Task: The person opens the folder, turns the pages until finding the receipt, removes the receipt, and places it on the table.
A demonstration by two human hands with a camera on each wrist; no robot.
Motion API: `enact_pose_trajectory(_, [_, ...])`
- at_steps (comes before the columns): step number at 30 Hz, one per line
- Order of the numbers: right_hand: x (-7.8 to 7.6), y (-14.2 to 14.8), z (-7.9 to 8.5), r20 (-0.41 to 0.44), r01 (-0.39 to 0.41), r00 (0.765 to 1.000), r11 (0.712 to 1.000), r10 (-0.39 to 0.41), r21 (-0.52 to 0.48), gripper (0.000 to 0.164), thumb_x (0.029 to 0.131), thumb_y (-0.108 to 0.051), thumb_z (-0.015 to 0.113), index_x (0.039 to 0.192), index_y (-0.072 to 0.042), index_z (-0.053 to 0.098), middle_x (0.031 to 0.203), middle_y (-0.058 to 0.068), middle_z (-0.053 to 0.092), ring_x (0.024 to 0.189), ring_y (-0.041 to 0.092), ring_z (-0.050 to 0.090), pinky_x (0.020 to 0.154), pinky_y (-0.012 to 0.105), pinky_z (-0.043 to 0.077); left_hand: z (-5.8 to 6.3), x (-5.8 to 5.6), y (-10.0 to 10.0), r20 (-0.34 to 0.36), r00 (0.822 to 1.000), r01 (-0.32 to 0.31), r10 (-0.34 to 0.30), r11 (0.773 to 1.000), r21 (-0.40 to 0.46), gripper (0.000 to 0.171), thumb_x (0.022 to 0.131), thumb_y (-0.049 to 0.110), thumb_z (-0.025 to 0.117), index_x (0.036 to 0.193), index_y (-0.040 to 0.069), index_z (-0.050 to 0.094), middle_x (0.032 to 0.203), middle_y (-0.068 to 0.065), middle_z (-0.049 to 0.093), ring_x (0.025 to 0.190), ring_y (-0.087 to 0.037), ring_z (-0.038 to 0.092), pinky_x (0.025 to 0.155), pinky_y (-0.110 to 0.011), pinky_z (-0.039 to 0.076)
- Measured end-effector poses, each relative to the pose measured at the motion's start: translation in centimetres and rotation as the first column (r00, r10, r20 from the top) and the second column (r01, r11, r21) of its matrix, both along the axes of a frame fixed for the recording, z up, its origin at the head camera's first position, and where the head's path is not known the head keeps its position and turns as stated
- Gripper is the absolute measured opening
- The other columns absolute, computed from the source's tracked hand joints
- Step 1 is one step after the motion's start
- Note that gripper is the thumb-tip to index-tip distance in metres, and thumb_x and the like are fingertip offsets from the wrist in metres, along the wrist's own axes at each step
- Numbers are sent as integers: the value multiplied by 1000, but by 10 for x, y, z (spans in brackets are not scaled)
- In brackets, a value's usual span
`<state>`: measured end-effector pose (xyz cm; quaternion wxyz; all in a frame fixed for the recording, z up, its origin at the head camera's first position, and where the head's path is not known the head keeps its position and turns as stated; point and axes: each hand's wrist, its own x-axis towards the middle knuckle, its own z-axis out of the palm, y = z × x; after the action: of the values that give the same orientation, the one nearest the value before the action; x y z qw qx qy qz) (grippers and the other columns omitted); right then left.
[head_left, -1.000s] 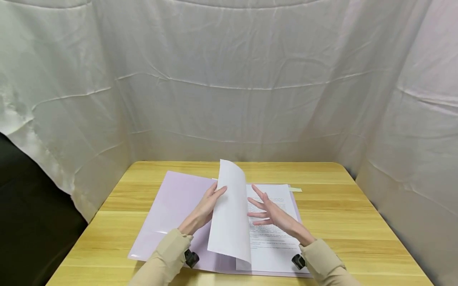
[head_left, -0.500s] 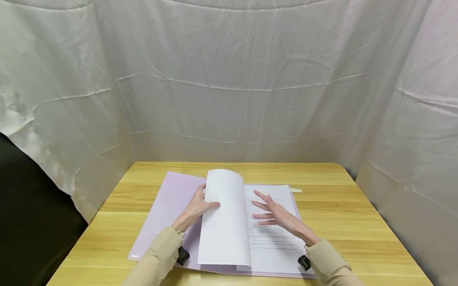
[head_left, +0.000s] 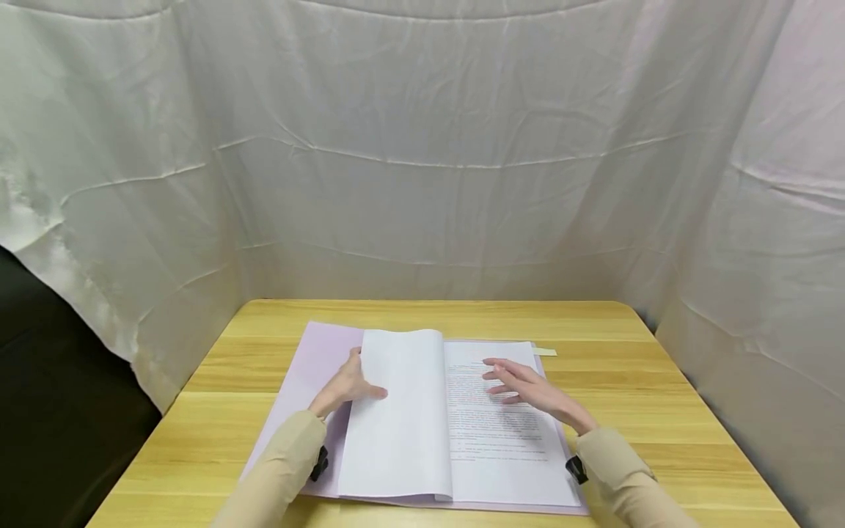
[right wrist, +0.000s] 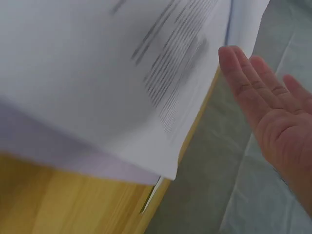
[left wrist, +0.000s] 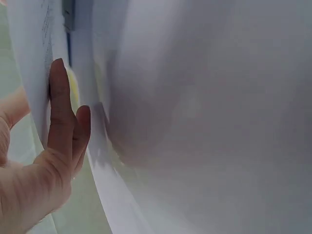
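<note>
A light purple folder (head_left: 317, 352) lies spread on the wooden table. My left hand (head_left: 345, 384) holds a white sheet of paper (head_left: 399, 433) by its left edge, thumb on top and fingers underneath. That sheet is bent over toward the left cover, its blank side up. In the left wrist view the fingers (left wrist: 61, 107) lie flat along the printed underside. On the folder's right side rests a printed page (head_left: 502, 469). Above it hovers my right hand (head_left: 528, 385), fingers extended and holding nothing; the right wrist view shows its palm facing the page.
A pale yellow tab (head_left: 545, 352) sticks out at the folder's upper right. The wooden table (head_left: 653, 411) extends on both sides. Grey-white cloth (head_left: 422, 183) hangs around the back and sides, with a black area (head_left: 59, 396) at the left.
The left hand has carried the sheet leftward and down, laying it flatter over the left cover. The right hand has drawn slightly to the right, its fingers less spread.
</note>
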<state>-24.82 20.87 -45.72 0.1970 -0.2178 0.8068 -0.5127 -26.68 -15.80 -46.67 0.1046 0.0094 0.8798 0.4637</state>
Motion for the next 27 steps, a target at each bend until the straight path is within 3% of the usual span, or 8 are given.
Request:
enact_pose_trajectory(5, [-13, 8, -9, -127, 3, 992, 996, 8, 87, 53, 106, -21, 50, 147, 10, 39, 140, 36, 52, 121, 48, 61, 93, 52, 58, -4, -5, -3, -39, 999, 11, -16, 991, -137, 112, 72, 6, 88, 154, -10, 12, 143, -42, 45, 133, -55, 46, 113, -62, 39])
enact_pose_trajectory(13, [-30, 19, -17, -280, 91, 960, 971, -26, 223, 48, 101, -21, 60, 138, 9, 52, 127, 28, 65, 115, 41, 64, 100, 52, 53, -7, -6, -4, -111, 993, 18, -46, 972, -236, 118, 68, 0, 89, 153, -15, 8, 138, -45, 47, 131, -55, 48, 113, -60, 41])
enact_pose_trajectory(19, [-42, 23, -24, -315, 162, 946, 953, -76, 258, 48, 97, -18, 65, 134, 10, 55, 124, 30, 65, 108, 36, 63, 94, 48, 53, -11, -4, 0, -112, 993, 6, -36, 965, -264, 120, 68, -5, 86, 156, -12, 4, 152, -46, 27, 139, -60, 34, 118, -65, 31])
enact_pose_trajectory(20, [-43, 24, -25, -319, 179, 944, 947, -89, 267, 48, 96, -18, 66, 134, 9, 55, 125, 30, 65, 108, 36, 63, 94, 48, 53, -11, -3, 1, -110, 993, 6, -38, 962, -273, 120, 69, -6, 85, 156, -11, 4, 153, -46, 24, 135, -61, 39, 115, -64, 36])
enact_pose_trajectory(24, [-50, 25, -30, -335, 247, 931, 923, -142, 295, 48, 94, -18, 69, 135, 6, 57, 130, 29, 62, 114, 41, 60, 100, 55, 49, -11, -3, 6, -167, 984, -12, -55, 927, -375, 120, 66, -3, 89, 157, -10, 10, 152, -42, 27, 122, -55, 50, 103, -60, 47])
enact_pose_trajectory(26, [-53, 26, -32, -358, 269, 922, 913, -151, 307, 49, 93, -17, 70, 134, 6, 57, 132, 30, 61, 120, 47, 56, 105, 60, 45, -11, -4, 9, -201, 977, -19, -75, 903, -429, 120, 63, -3, 89, 156, -9, 14, 152, -38, 29, 122, -51, 49, 102, -58, 47])
enact_pose_trajectory(27, [-55, 26, -33, -366, 280, 917, 910, -158, 307, 49, 93, -17, 70, 134, 6, 57, 133, 31, 60, 124, 49, 54, 108, 62, 43, -11, -4, 11, -217, 972, -21, -86, 892, -451, 118, 62, -3, 88, 156, -9, 17, 154, -37, 28, 130, -51, 43, 107, -60, 43])
